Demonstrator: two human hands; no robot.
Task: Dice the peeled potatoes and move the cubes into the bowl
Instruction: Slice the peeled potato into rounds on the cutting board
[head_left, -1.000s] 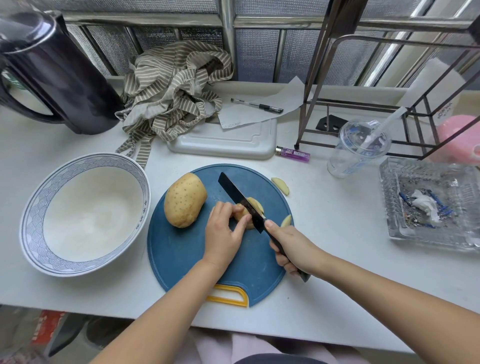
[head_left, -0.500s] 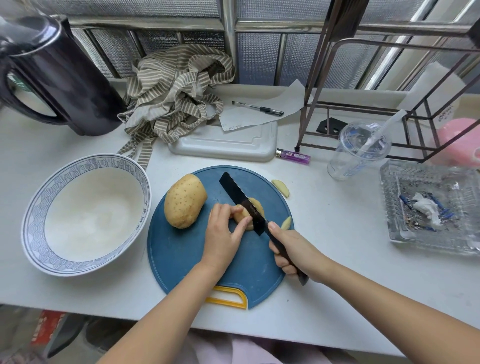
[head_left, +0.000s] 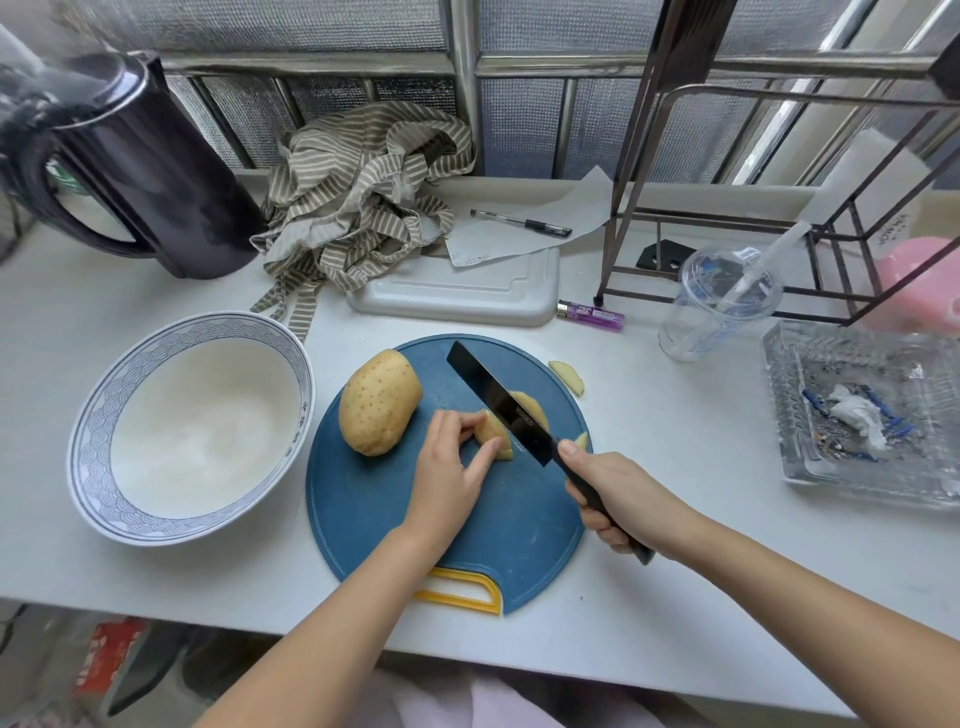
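While left hand (head_left: 447, 475) pinches potato piece (head_left: 492, 435) to steady it, right hand (head_left: 618, 493) has full grip round knife (head_left: 498, 400), blade mid-slice; bowl (head_left: 208, 431) close left for cubes.

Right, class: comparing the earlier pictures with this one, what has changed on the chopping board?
Very little. The right hand gripping the knife has edged slightly to the right, blade still across the potato piece. The left hand still pins that piece; whole potato, bowl and offcuts unmoved.
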